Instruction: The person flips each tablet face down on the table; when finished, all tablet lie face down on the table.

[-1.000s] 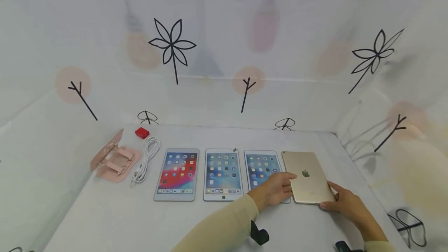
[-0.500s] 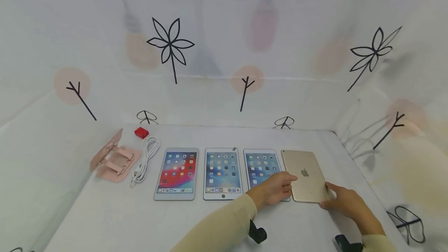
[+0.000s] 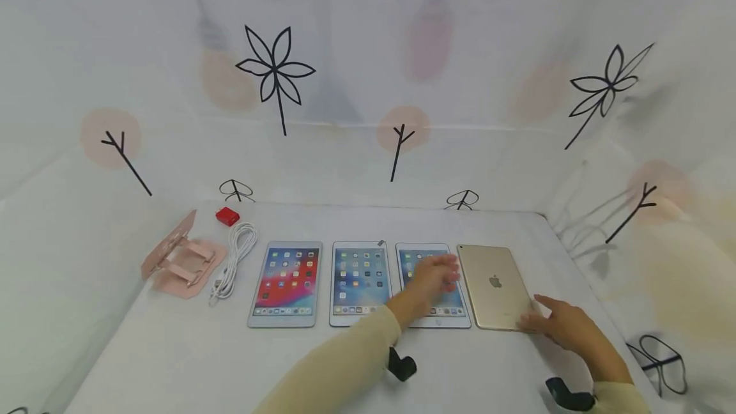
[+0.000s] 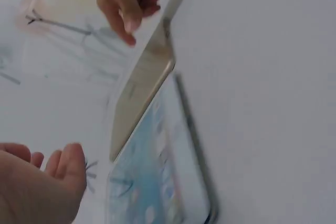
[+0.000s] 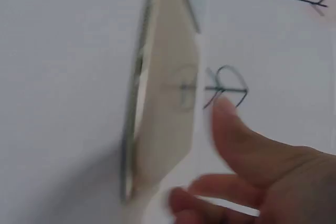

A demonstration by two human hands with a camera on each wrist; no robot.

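A gold tablet [image 3: 494, 299] lies back up at the right end of a row of tablets. Beside its lower right corner is my right hand [image 3: 566, 326], thumb and fingers parted; in the right wrist view the hand [image 5: 268, 174] appears off the tablet and holds nothing. My left hand [image 3: 428, 283] hovers over the third tablet [image 3: 453, 304], partly covering its lit screen, with its fingers loosely bent and nothing in them. Further left lie a white tablet with a blue screen [image 3: 361, 280] and one with a red and blue screen [image 3: 287, 283].
On the left of the white table [image 3: 190, 356] stands a pink folding stand [image 3: 184, 267]. A coiled white cable [image 3: 234, 264] lies next to it, with a red charger block [image 3: 227, 216] behind. Patterned white cloth surrounds the table.
My left hand has left the gold tablet's left edge and moved left and up over the third tablet. My right hand has loosened from the gold tablet's corner; the tablet stays in place.
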